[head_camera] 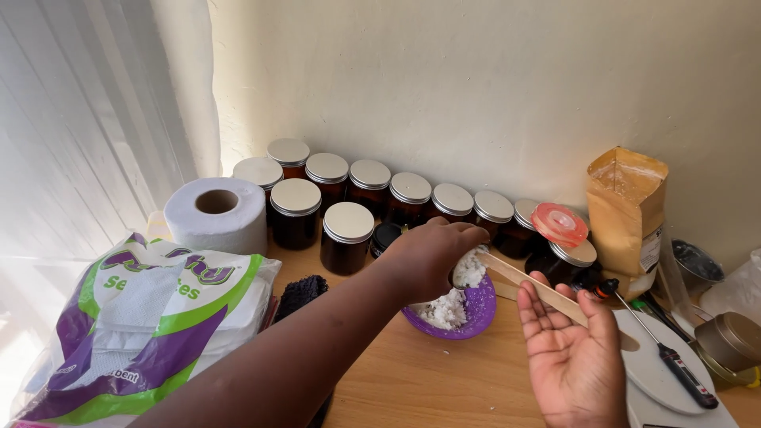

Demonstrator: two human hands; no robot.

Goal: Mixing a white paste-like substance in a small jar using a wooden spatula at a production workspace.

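Observation:
My left hand (428, 255) reaches in from the lower left over a purple bowl (478, 311) of white flakes (444, 309). Its fingers are closed around what looks like a small spoon (468, 272) heaped with the same flakes. My right hand (572, 357) is held palm up with its fingers apart, just right of the bowl. A flat wooden stick (523, 279) slants from the bowl's rim across those fingertips to a white round scale (662, 372). I cannot tell whether the stick rests on the fingers.
Several amber jars with silver lids (347, 236) line the wall. A toilet roll (216, 214) and a purple-green pack of paper towels (151, 333) lie at the left. A brown paper bag (626, 208), a red lid (560, 223), a probe thermometer (674, 363) and tins (729, 341) crowd the right.

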